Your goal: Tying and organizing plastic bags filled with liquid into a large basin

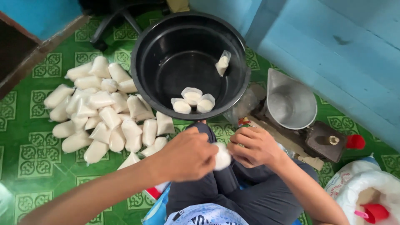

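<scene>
My left hand [187,155] and my right hand [255,146] meet over my lap, both gripping one small clear bag of white powder [223,158], whose rounded end shows between them. Just beyond my knee stands a black round tub [141,46]. Three filled bags [192,100] lie on its bottom and another bag [222,64] hangs in mid-air near its right wall.
A heap of several filled white bags [104,110] lies on the green patterned floor at the left. A metal scale with a scoop pan [291,102] sits at the right, a red knob beside it. A white sack with a red scoop [371,210] is at lower right.
</scene>
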